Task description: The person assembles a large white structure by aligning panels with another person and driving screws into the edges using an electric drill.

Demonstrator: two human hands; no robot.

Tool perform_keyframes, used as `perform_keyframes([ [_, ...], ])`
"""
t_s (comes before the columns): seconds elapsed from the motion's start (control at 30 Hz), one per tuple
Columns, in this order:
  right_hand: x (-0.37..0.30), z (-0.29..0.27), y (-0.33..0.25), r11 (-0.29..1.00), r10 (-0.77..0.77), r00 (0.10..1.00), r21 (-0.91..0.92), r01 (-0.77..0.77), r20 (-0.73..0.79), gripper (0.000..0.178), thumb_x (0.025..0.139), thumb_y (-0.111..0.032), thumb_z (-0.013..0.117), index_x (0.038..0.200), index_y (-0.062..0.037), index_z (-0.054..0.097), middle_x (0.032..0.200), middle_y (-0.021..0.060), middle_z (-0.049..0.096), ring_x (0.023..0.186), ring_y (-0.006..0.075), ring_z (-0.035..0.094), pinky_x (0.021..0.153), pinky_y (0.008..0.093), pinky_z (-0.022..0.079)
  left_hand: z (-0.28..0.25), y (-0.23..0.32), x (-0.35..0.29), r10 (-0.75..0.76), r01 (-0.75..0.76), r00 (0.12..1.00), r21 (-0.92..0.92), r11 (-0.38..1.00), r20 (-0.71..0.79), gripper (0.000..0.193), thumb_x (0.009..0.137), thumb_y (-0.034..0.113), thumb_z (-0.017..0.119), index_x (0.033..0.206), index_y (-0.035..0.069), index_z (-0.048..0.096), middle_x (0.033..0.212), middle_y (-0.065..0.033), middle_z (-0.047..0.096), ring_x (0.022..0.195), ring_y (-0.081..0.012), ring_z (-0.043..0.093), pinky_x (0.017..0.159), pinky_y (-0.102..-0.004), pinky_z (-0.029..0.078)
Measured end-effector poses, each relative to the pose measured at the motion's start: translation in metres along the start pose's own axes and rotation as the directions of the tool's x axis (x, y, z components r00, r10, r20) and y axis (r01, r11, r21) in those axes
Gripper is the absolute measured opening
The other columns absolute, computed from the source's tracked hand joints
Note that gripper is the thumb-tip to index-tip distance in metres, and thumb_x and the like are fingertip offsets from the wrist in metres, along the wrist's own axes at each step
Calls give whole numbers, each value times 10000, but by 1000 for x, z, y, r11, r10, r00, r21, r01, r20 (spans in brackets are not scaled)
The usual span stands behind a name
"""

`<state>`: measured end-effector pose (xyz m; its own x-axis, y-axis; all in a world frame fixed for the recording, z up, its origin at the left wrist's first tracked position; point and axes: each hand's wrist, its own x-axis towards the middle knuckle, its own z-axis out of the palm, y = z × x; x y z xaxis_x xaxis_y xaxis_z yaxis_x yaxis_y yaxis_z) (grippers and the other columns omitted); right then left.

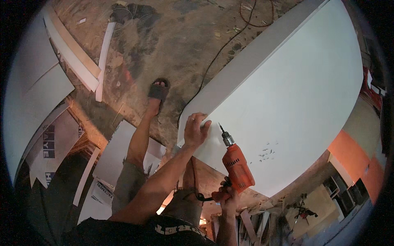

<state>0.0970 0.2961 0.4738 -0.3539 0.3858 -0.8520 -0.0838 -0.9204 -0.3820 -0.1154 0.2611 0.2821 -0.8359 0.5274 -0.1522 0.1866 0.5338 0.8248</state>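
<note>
A large white panel [287, 90] slants across the right half, with a long grey side face [250, 67] along its left edge. My left hand [196, 131] is at the panel's near left edge, fingers curled over it and thumb on the white face. An orange corded power drill [238, 166] is in my right hand [227, 194], gripped by its handle. Its bit [221, 127] points up and away, just right of my left hand; it appears raised over the panel. Small dark shavings or marks [268, 151] are scattered on the white face right of the drill.
A dark cable [211, 61] runs over the stained concrete floor [180, 37]. My sandalled foot [158, 89] stands left of the panel. Long white strips [106, 57] and cut boards [61, 143] lie at left. Offcuts [254, 225] and an orange surface [351, 153] are at right.
</note>
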Motion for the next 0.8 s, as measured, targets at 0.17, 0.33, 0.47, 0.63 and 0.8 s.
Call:
perform_keyframes([
  [0.17,2,2,-4,942,-88,990,-333,48,-106,516,839,-153,560,1290,32,391,1165,168,549,929,209,601,709,289,531,-13,9,-6,-62,59,996,38,998,59,276,858,252,642,1035,45,594,1033,-139,567,956,-334,534,807,-417,454],
  [0.33,6,4,4,959,-47,993,-282,14,-110,539,818,-140,566,1301,18,383,1170,161,545,930,207,598,701,297,526,-26,2,-15,-118,103,985,120,987,125,331,839,216,679,1097,29,593,1031,-140,565,984,-298,546,820,-397,464],
  [0.47,5,9,1,960,-38,984,-279,-12,-172,562,800,-117,577,1309,5,374,1161,153,549,931,201,597,697,295,526,-27,4,-6,-224,253,948,-110,961,225,403,841,210,670,1182,30,553,1021,-157,563,1024,-294,538,883,-405,457],
  [0.63,4,18,3,963,-38,988,-269,-4,-151,552,808,-115,589,1308,-3,386,1163,141,552,936,190,596,704,284,529,-16,3,-11,-67,57,986,72,996,151,631,808,182,636,1374,65,383,1333,-183,473,1223,-375,446,1016,-417,380],
  [0.8,-1,0,-5,990,38,992,-134,-54,-119,520,834,-149,592,1292,12,408,1162,132,557,933,185,599,690,292,533,-36,6,10,-188,241,859,-51,969,476,549,854,188,584,1359,48,420,1369,-194,448,1253,-308,456,1030,-372,389],
])
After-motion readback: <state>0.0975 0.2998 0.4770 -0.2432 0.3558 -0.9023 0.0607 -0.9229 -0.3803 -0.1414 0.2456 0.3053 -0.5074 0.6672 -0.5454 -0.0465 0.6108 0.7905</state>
